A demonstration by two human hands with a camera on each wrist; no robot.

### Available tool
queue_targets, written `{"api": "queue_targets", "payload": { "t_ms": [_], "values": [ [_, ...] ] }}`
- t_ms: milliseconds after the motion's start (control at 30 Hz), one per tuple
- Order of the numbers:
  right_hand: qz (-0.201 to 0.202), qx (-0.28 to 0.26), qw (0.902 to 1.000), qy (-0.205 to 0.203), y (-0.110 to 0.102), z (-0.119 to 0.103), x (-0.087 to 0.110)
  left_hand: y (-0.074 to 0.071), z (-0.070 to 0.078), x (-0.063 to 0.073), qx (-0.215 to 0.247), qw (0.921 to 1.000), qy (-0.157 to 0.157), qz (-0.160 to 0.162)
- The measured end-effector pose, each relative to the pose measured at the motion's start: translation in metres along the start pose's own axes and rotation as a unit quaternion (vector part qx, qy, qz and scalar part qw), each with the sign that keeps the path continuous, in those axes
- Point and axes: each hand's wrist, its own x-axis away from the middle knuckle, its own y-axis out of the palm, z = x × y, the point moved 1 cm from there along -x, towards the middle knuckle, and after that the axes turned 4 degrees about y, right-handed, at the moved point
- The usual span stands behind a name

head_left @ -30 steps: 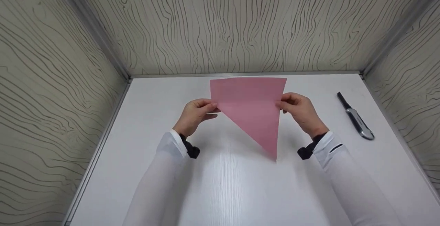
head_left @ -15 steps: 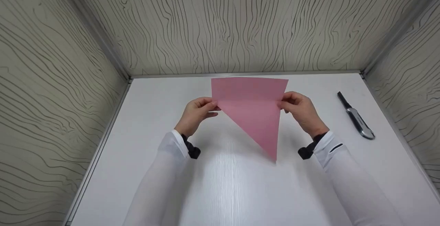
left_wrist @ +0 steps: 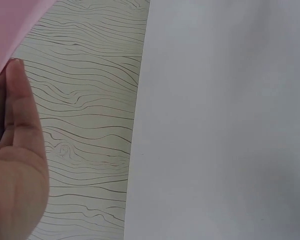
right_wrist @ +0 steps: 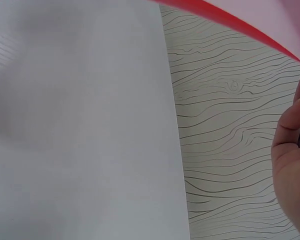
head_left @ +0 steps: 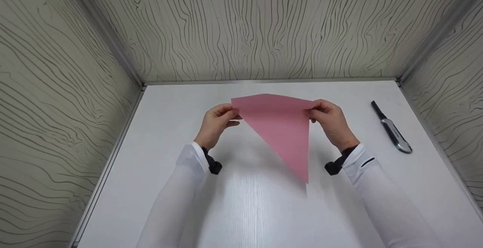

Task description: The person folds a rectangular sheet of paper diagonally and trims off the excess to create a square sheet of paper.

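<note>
A sheet of pink paper (head_left: 279,127) hangs between my two hands above the white table, its lower left side slanting down to a point at the lower right. My left hand (head_left: 217,123) pinches the paper's left edge between thumb and fingers. On the opposite edge, my right hand (head_left: 331,121) pinches it near the upper right corner. The paper's top band bends up into a low peak in the middle. In the left wrist view, a corner of the pink paper (left_wrist: 10,30) meets the fingertips; the right wrist view catches its curved edge (right_wrist: 230,20).
A utility knife (head_left: 392,131) with a black tip and grey handle lies on the right side of the white table (head_left: 241,217). Wood-patterned panels (head_left: 249,29) rise behind and at both sides. Each wrist wears a black camera strap.
The paper's top edge has tipped down toward me and now peaks in the middle. Its lower point has dropped slightly. Both hands have kept their pinch and barely shifted.
</note>
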Motion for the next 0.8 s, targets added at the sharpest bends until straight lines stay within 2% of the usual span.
{"api": "queue_targets", "payload": {
  "t_ms": [233, 433, 633, 800],
  "values": [
    [0.007, -0.023, 0.9997, -0.005, 0.0007, 0.0011, 0.0004, 0.0017, 0.0019, 0.001, 0.02, 0.9996, 0.015, -0.016],
    [-0.006, -0.034, 0.9994, -0.005, 0.0017, 0.0018, 0.0033, 0.0003, 0.0007, 0.0023, 0.023, 0.999, 0.016, -0.036],
    [-0.012, -0.079, 0.9968, -0.001, 0.0053, 0.0026, 0.0041, -0.0016, -0.001, 0.0038, 0.026, 0.9991, 0.018, -0.028],
    [0.008, -0.082, 0.9966, 0.005, 0.0068, 0.0035, 0.0046, -0.0006, 0.0006, 0.0041, 0.007, 0.9996, 0.016, -0.021]
  ]
}}
